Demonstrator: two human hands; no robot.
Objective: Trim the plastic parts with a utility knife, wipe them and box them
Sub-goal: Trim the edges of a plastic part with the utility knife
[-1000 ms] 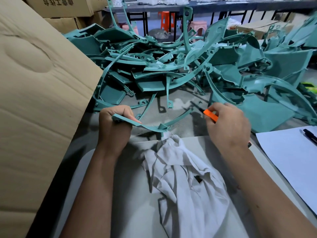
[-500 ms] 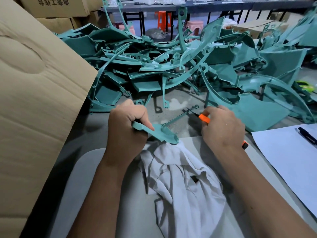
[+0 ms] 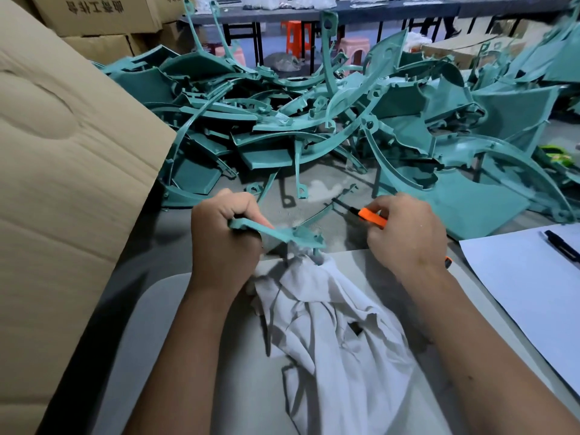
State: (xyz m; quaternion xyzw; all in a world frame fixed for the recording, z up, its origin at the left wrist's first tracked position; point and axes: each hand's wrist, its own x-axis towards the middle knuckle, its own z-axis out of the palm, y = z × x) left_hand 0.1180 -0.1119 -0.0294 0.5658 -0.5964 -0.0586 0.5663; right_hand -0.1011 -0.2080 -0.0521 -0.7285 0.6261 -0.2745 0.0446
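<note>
My left hand [image 3: 224, 243] is closed around one end of a thin curved teal plastic part [image 3: 284, 235], which sticks out to the right and up over the table. My right hand [image 3: 408, 233] grips an orange utility knife [image 3: 372, 217], its dark tip touching the part's thin far arm. A crumpled white rag [image 3: 332, 334] lies on the table just below both hands. Behind them sits a big tangled pile of teal plastic parts [image 3: 314, 120].
A large open cardboard box flap [image 3: 69, 171] fills the left side. A white sheet of paper [image 3: 527, 287] with a black pen [image 3: 561, 244] lies at the right. More cardboard boxes [image 3: 103, 17], tables and stools stand in the background.
My left hand has turned the teal part and drawn it in, so its flat end now points down at the rag. The knife hand has stayed near the part's thin arm.
</note>
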